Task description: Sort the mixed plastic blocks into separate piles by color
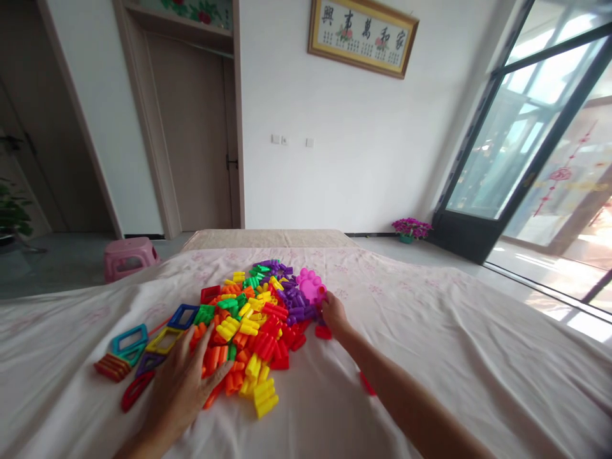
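A heap of tube-shaped plastic building blocks (265, 344) in red, orange, yellow, green and purple lies on the cloth. My left hand (184, 370) rests at the heap's left side, fingers spread over orange blocks (215, 360). At the right edge, my right hand (335, 313) is closed with its fingertips around a small red block (322, 290); only its end shows. Just behind that hand is a pink flower-shaped piece (310, 285), beside purple blocks (297, 303). Left of the heap lie flat magnetic frame tiles: teal (130, 341), blue (183, 316) and yellow (164, 341).
A pale floral cloth (430, 357) covers the wide surface. One red piece (367, 384) lies partly behind my right forearm. On the floor stand a pink stool (130, 257) at left and a pot of purple flowers (411, 229) near the glass door (497, 153).
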Demonstrator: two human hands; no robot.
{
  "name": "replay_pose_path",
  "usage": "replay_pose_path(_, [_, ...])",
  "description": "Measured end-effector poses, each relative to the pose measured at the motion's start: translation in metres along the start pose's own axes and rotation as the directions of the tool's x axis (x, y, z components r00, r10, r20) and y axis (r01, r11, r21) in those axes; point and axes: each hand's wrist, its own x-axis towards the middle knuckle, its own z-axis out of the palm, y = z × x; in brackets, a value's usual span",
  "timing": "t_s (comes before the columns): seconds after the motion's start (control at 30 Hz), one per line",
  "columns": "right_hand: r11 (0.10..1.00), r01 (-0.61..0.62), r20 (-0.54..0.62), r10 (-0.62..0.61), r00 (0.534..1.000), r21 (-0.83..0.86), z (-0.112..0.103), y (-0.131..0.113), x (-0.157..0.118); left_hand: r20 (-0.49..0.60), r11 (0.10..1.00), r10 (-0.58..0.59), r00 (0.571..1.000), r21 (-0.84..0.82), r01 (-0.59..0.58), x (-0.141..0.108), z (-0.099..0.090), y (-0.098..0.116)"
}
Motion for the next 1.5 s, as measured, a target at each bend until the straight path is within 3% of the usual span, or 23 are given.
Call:
replay_pose_path(0.13, [0.999,-0.033,-0.01,0.033,0.999,0.01,0.035,-0.021,-0.017,0.003,0.999,-0.034,0.999,-0.019,0.035,0.009,0.005,0.026])
replay_pose_path(0.3, [0.981,-0.012,0.027,0.006,1.0,0.195,0.071,-0.043,-0.03,-0.021,0.983,-0.062,0.998,-0.173,0.058,0.032,0.017,0.055])
replay_pose_path(0.43, [0.945,0.005,0.032,-0.016,0.999,0.328,0.082,-0.063,-0.025,-0.046,0.916,-0.143,0.989,-0.386,0.114,0.056,0.038,0.08])
replay_pose_path(0.6, [0.937,0.075,0.02,-0.087,0.996,0.341,0.08,-0.089,-0.005,0.031,0.722,-0.198,0.98,-0.671,0.167,0.091,0.055,0.099])
replay_pose_path(0.77, [0.938,0.199,0.065,-0.226,0.972,0.283,0.066,-0.105,0.015,0.089,0.745,-0.046,0.995,-0.66,0.094,0.123,0.032,0.081])
replay_pose_path(0.83, [0.938,0.193,0.054,-0.217,0.975,0.289,0.052,-0.102,0.019,0.114,0.79,0.021,0.993,-0.611,0.053,0.126,0.017,0.067])
replay_pose_path(0.97, [0.955,0.092,0.031,-0.105,0.994,0.283,0.003,-0.072,0.014,0.169,0.932,0.085,0.982,-0.362,-0.018,0.096,-0.01,0.055])
replay_pose_path(1.03, [0.967,0.046,-0.004,-0.046,0.999,0.252,-0.028,-0.048,0.006,0.119,0.956,0.197,0.973,-0.243,-0.164,0.065,-0.021,0.066])
replay_pose_path(1.07, [0.973,0.03,-0.03,-0.024,0.999,0.229,-0.044,-0.034,0.001,0.057,0.943,0.289,0.956,-0.188,-0.274,0.048,-0.025,0.076])
replay_pose_path(1.13, [0.989,0.005,-0.094,0.009,0.996,0.148,-0.074,-0.008,-0.011,-0.002,0.852,0.516,0.857,-0.107,-0.513,0.015,-0.029,0.102])
replay_pose_path(1.2, [0.999,-0.003,-0.166,0.009,0.986,0.038,-0.097,0.016,-0.025,-0.092,0.663,0.738,0.669,-0.086,-0.744,-0.011,-0.026,0.132])
replay_pose_path(1.27, [1.0,-0.003,-0.217,-0.004,0.976,-0.031,-0.111,0.032,-0.04,-0.22,0.575,0.794,0.566,-0.03,-0.818,-0.025,-0.019,0.157])
replay_pose_path(1.33, [1.0,-0.003,-0.225,0.001,0.974,-0.007,-0.113,0.042,-0.055,-0.209,0.495,0.848,0.487,-0.014,-0.869,-0.026,-0.014,0.173])
replay_pose_path(1.4, [0.996,-0.016,-0.204,0.033,0.978,0.082,-0.104,0.043,-0.07,-0.095,0.488,0.866,0.491,-0.051,-0.871,-0.019,-0.012,0.18])
replay_pose_path(1.5, [0.965,-0.035,-0.16,0.078,0.984,0.258,-0.072,0.031,-0.088,0.032,0.559,0.829,0.559,-0.076,-0.825,-0.001,-0.013,0.179])
